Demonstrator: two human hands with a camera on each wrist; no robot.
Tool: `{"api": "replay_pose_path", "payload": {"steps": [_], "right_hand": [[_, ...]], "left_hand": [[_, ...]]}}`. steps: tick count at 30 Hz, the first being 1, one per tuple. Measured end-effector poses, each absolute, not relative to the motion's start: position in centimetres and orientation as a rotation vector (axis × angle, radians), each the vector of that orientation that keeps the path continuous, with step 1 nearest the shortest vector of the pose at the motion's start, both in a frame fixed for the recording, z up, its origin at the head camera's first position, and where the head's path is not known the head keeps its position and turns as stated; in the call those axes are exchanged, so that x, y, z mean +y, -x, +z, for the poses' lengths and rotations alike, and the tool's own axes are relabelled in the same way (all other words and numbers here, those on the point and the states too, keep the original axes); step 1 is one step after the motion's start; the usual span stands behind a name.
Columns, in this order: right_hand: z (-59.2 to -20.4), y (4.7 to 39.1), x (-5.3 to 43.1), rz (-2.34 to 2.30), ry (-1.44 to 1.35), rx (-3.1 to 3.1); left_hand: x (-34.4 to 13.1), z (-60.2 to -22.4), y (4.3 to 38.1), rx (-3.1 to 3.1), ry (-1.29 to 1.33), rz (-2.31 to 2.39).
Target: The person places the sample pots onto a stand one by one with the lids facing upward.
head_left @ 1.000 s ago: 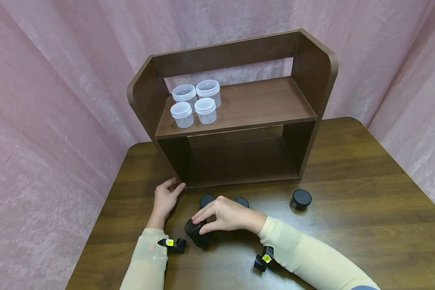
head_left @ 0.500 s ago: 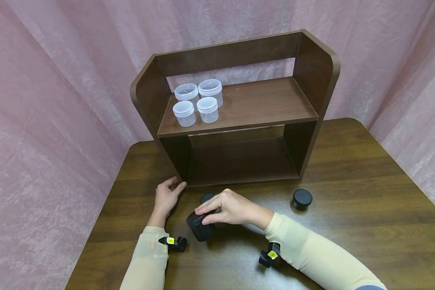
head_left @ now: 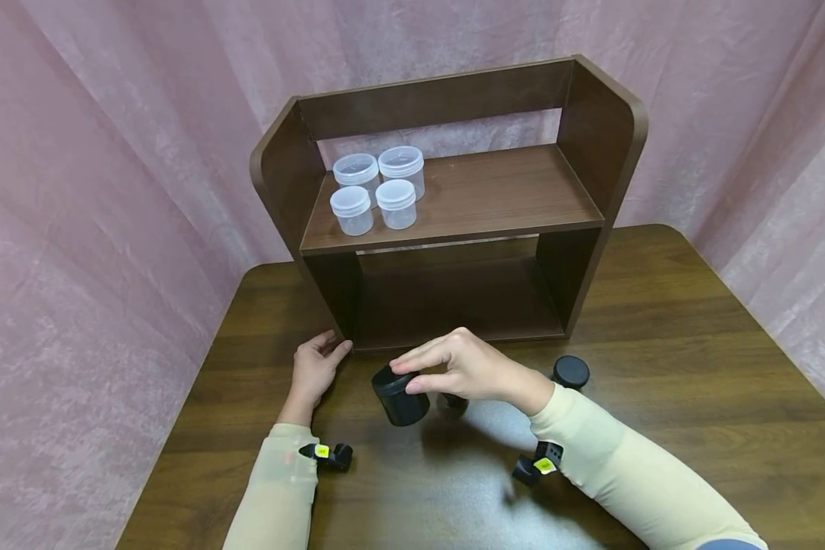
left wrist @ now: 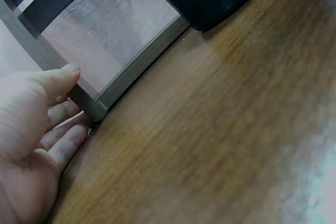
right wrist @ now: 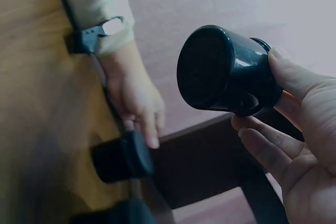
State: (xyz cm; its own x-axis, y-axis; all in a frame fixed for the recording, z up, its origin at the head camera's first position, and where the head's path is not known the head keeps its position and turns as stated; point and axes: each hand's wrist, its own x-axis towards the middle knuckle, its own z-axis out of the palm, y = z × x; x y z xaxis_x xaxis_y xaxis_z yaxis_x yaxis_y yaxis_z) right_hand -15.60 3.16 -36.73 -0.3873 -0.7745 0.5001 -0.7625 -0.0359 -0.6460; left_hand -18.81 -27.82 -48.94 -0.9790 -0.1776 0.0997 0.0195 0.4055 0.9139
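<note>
1. Pink, soft-looking cloth curtains (head_left: 110, 229) hang behind a brown wooden shelf (head_left: 509, 183) that stands on a brown wooden table (head_left: 660, 321). From the head view, four small see-through plastic tubs (head_left: 396, 208) sit close together at the left end of the shelf's upper board, maybe to keep them tidy. The right hand (head_left: 477, 370) pinches a shiny black round jar (head_left: 402, 405) up near its lid. The jar leans a bit and is up off the table, in front of the shelf's lower part. A dark round jar (head_left: 452, 405) peeks out under that hand, also in front of the shelf. A black jar with a flat round top (head_left: 571, 372) stands near the shelf's front right corner.

2. From the left wrist view, the left hand (left wrist: 31, 119) touches the shelf's front left bottom corner with loose fingers, not squeezing. Perhaps that helps it not slide. One big dark jar (left wrist: 207, 1) shows in front of the shelf; I can't tell which one it is.

3. From the right wrist view, the held jar's flat bottom faces us. Thumb and fingers pinch the other end, likely because the lid is easy to reach from above. A blurry dark jar (right wrist: 115, 161) sits in front of the shelf.
</note>
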Motion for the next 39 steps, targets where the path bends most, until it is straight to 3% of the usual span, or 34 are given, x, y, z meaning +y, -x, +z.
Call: {"api": "replay_pose_path", "payload": {"steps": [20,39], "right_hand": [[-30.7,17.3,9.8,-1.514,1.710,2.429],[-25.0,18.2,12.4,-1.626,1.665,2.581]], "left_hand": [[-27.8,-49.1,18.9,-2.474,-0.158,-1.628],[-27.8,-49.1,18.7,-2.479,-0.160,-1.638]]}}
